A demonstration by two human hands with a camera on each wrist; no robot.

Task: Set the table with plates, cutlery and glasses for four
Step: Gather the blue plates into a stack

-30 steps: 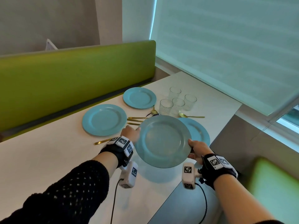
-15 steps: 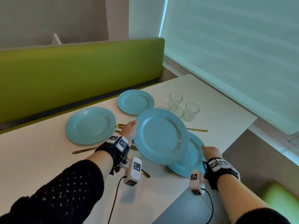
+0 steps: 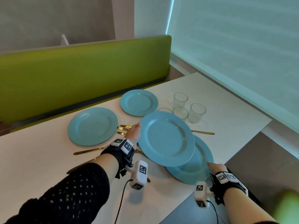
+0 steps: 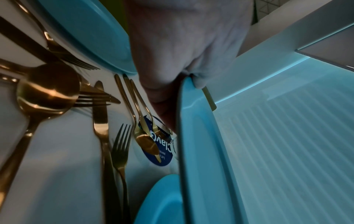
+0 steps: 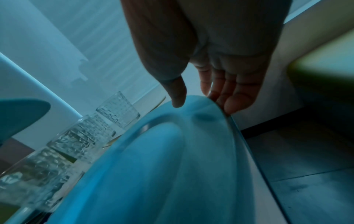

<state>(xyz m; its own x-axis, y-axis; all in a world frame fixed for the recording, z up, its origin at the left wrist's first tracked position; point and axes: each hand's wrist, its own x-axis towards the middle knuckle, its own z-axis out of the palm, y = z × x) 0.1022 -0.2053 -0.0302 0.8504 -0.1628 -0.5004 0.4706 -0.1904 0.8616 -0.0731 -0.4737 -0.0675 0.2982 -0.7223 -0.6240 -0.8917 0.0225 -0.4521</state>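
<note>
A blue plate (image 5: 172, 174) is met at its far rim by the right hand (image 5: 216, 63): the thumb is laid above, the straight fingers (image 5: 237, 98) beneath. Patterned glasses (image 5: 80, 136) are ranged beside it.

White table (image 3: 226, 97) w/ 3 blue plates (image 3: 92, 126), 4 glasses (image 3: 197, 113), gold cutlery (image 3: 203, 132)

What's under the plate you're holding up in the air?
Under the lifted plate, held by the left hand, lies another blue plate on the table, plus gold cutlery beside it. The lower plate's far part is covered.
</note>
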